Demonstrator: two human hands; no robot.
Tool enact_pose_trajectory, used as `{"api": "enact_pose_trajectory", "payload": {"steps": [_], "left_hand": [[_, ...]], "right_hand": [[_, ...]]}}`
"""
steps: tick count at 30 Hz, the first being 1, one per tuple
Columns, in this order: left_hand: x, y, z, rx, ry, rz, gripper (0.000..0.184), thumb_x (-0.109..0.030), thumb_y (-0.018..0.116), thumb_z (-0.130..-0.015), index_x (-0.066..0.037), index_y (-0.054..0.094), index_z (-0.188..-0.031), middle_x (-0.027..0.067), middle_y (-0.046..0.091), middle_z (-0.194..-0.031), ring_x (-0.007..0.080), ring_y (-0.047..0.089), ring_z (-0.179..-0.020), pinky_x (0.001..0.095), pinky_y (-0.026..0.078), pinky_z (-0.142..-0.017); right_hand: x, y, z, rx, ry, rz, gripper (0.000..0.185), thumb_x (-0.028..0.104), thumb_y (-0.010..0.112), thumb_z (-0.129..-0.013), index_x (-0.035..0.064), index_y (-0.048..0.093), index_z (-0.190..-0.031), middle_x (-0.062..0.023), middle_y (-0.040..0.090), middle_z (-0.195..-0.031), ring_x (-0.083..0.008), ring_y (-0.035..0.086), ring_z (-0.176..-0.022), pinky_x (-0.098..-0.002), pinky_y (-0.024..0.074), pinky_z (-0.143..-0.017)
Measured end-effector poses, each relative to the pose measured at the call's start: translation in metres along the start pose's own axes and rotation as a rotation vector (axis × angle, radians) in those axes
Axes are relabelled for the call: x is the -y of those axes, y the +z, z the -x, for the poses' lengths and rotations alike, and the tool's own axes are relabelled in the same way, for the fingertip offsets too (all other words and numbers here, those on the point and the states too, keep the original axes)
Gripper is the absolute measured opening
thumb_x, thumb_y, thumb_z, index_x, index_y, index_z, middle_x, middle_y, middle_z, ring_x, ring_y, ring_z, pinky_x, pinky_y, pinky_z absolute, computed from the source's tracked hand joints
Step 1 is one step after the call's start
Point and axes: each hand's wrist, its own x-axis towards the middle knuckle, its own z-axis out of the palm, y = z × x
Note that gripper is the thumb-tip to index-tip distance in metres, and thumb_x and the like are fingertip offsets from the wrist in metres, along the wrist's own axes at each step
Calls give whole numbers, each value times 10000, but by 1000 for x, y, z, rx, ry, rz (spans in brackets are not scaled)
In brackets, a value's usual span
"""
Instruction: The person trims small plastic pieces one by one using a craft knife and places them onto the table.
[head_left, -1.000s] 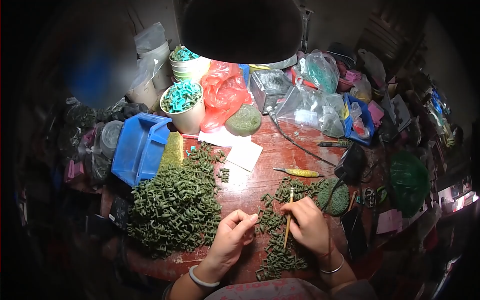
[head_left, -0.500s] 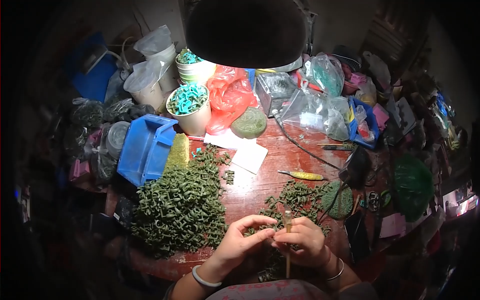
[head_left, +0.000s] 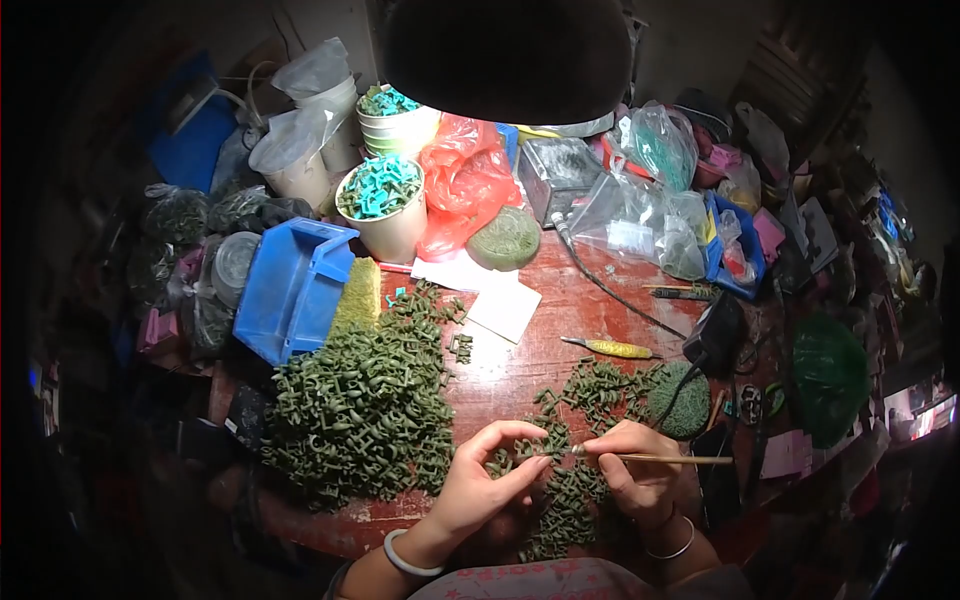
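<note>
My left hand is curled into a C shape, thumb and forefinger tips apart, around a few small dark green pieces. Whether its other fingers grip them is hidden. In a pinch, my right hand holds a thin wooden-handled tool, its pale tip pointing left towards my left fingers. Beneath and between both hands spreads a smaller heap of the same green pieces. A much larger heap of green pieces lies to the left.
A yellow-handled knife, a round green pad and a white square card lie beyond my hands. Further back stand a blue bin, a white bucket with turquoise pieces, a red plastic bag and a black cable.
My right hand has drawn away to the right from my left fingers. The tool has swung from upright to nearly level, handle to the right. My left hand has barely moved.
</note>
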Motion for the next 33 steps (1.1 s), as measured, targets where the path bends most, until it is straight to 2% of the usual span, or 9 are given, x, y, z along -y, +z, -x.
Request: {"api": "enact_pose_trajectory", "payload": {"steps": [7, 13, 18, 22, 24, 25, 29, 33], "left_hand": [[3, -2, 0, -18, 52, -36, 258, -26, 725, -919, -38, 645, -1164, -4, 663, -946, 21, 590, -737, 175, 469, -601], [4, -5, -1, 8, -16, 1, 242, -31, 737, -905, -28, 662, -1135, -14, 665, -948, 20, 591, -792, 181, 473, -678], [15, -5, -4, 21, 103, -85, 246, -37, 743, -893, -25, 694, -1133, -4, 676, -1004, 35, 581, -841, 205, 479, -748], [14, -6, -4, 9, 148, -235, 242, -3, 720, -890, -16, 695, -1131, 3, 674, -961, 63, 609, -827, 203, 481, -753], [14, -8, -4, 32, 293, -452, 263, -14, 734, -855, -28, 716, -1117, 12, 654, -893, 75, 589, -764, 220, 476, -716], [15, -7, -4, 33, 290, -451, 263, -14, 734, -855, -28, 716, -1117, 12, 654, -893, 75, 589, -764, 220, 476, -716], [16, -5, -3, 3, 302, -529, 290, -20, 732, -832, -38, 727, -1122, 21, 613, -828, 89, 569, -720, 239, 471, -681], [18, -9, -4, 47, 282, -508, 279, -35, 740, -851, -26, 724, -1130, 21, 636, -857, 78, 567, -726, 233, 471, -681]], "right_hand": [[-2, 6, 3, -18, -13, 69, 161, -57, 677, -840, -2, 729, -983, -122, 713, -821, -212, 660, -689, -313, 510, -625], [3, 5, 0, 0, 15, 47, 141, -35, 696, -857, 1, 731, -988, -117, 717, -826, -215, 665, -690, -314, 512, -627], [2, 5, 0, 78, -12, 122, 160, -28, 711, -863, -2, 736, -1019, -113, 715, -839, -223, 665, -693, -318, 517, -628], [-1, 8, 1, 102, -140, 154, 181, 5, 749, -861, 8, 738, -1042, -102, 714, -857, -218, 664, -699, -313, 522, -622], [-3, 11, 2, 141, -158, 173, 191, 17, 757, -861, 12, 737, -1051, -99, 709, -852, -220, 662, -697, -312, 526, -620], [-3, 12, 3, 179, -177, 194, 202, 29, 765, -861, 17, 736, -1060, -96, 704, -846, -223, 661, -694, -311, 529, -618], [-2, 14, 4, 70, -233, 322, 200, 29, 768, -858, 22, 735, -1055, -80, 683, -816, -225, 652, -679, -309, 533, -621], [-1, 12, 3, 154, -178, 243, 188, 41, 768, -861, 17, 735, -1044, -83, 685, -817, -222, 651, -672, -312, 533, -611]]}}
